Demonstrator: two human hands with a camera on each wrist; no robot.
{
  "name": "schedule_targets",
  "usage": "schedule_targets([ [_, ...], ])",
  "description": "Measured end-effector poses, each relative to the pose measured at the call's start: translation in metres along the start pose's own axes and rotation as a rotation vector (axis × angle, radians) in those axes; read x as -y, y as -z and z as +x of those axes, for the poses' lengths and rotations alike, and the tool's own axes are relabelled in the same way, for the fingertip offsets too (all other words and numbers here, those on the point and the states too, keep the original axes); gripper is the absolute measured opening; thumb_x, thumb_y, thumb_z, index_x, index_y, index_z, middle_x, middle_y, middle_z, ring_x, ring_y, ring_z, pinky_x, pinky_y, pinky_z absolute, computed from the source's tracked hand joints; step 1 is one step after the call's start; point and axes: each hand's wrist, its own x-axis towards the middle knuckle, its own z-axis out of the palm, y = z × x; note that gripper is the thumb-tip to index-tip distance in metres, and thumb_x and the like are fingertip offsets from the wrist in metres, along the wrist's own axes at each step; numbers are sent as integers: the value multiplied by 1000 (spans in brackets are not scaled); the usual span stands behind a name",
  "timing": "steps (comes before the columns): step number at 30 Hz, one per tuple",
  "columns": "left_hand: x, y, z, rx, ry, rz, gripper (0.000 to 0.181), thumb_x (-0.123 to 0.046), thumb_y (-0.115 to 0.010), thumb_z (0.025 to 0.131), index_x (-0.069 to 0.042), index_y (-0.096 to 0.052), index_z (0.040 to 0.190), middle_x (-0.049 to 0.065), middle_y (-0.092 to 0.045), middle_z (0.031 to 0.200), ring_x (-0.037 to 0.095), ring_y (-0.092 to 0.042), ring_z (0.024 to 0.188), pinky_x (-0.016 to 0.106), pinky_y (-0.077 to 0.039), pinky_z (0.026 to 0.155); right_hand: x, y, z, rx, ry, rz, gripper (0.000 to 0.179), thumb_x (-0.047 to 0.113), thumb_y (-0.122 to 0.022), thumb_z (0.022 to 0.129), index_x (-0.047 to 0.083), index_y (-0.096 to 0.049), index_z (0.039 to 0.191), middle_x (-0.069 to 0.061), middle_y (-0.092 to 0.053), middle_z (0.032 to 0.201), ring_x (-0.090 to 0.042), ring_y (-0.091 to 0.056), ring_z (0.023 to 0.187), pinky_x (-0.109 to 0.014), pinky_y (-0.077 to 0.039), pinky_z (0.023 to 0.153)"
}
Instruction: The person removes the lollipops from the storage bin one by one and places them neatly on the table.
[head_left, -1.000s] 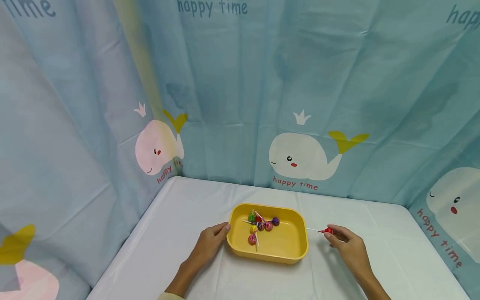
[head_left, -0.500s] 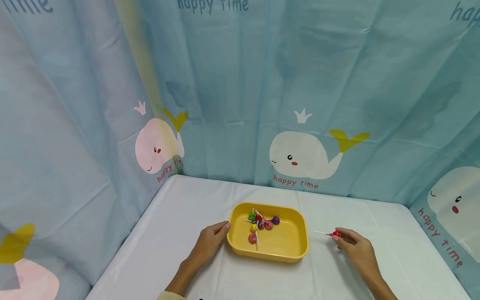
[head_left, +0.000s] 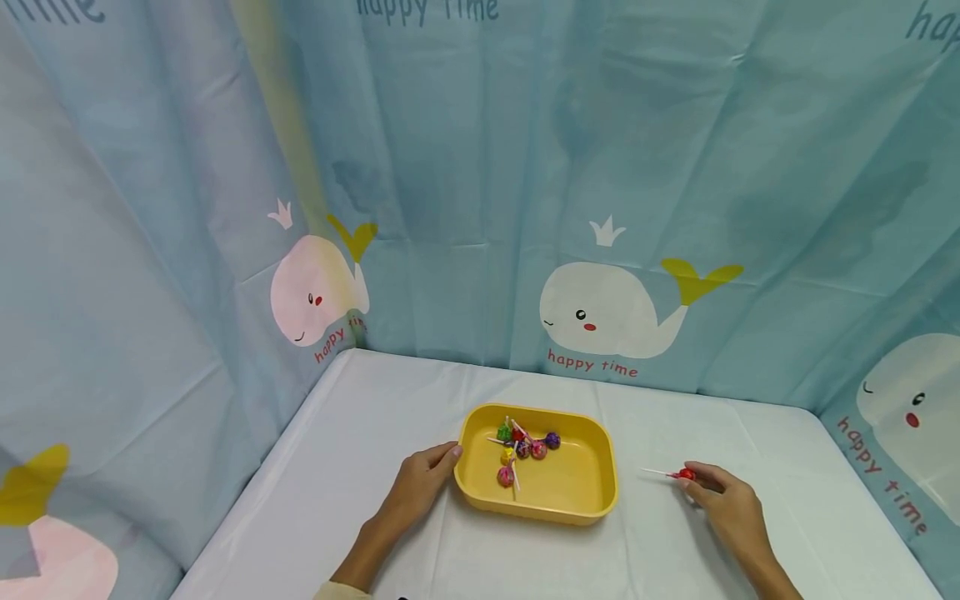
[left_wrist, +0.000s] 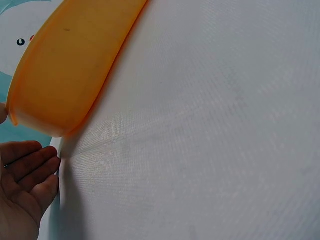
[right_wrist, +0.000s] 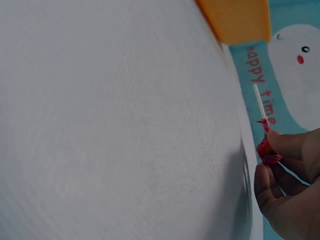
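Observation:
My left hand [head_left: 422, 483] holds the left end of a shallow yellow tray [head_left: 558, 507], with a digit at its rim. In the left wrist view the other fingers [left_wrist: 30, 162] lie beside the tray's outer wall. Several wrapped lollipops in green, red, yellow, pink and purple sit in the tray's left half, among them a pink lollipop [head_left: 506, 476] and a purple lollipop [head_left: 552, 440]. To the right of the tray, my right hand [head_left: 731, 506] pinches a red lollipop [head_left: 686, 474] by its wrapped head. Its white stick points left, toward the tray.
A white cloth [head_left: 390, 400] covers the table under the tray. Behind and at both sides hangs a blue curtain [head_left: 450, 208] printed with whales and the words "happy time".
My right hand has moved right and slightly nearer with the red lollipop, away from the tray. The left hand, tray and other lollipops stay in place.

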Motion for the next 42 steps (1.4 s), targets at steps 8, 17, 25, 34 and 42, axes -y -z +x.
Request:
schedule_targets([
  [8,0,0,-1,1,7,-7,60,-54,-55,108,-7,-67,144,9,-67,145,34,-57,142,55,-44,120,-8,-3,5,-28,5,-49,46,26,-79,98,1,-71,135,-18,-76,120,-32,-63,114,-32,-51,84],
  [17,-1,0,-1,-3,9,-18,58,-53,-56,108,-8,-68,143,7,-68,144,32,-58,141,54,-44,120,-9,-2,5,-26,-1,-43,50,28,-80,97,0,-69,137,-21,-75,123,-32,-63,114,-43,-53,91],
  [25,-1,0,-1,-3,7,-19,57,-53,-56,108,-9,-68,143,6,-67,144,32,-58,141,54,-44,120,-11,0,4,-28,-2,-58,54,35,-82,95,4,-70,137,-14,-77,124,-1,-59,98,-12,-44,75],
  [34,0,-1,-1,-8,7,-9,57,-53,-57,108,-9,-68,142,7,-68,143,32,-59,141,54,-45,119,-10,0,4,-36,-22,-47,54,36,-84,94,4,-71,136,-14,-75,129,-8,-62,107,-17,-45,81],
  [42,0,0,-1,-6,11,-7,57,-53,-57,108,-9,-68,143,7,-68,143,33,-58,141,55,-44,119,-6,6,1,-9,-51,3,60,43,-79,97,5,-67,141,-17,-71,135,-35,-58,132,-32,-47,93],
])
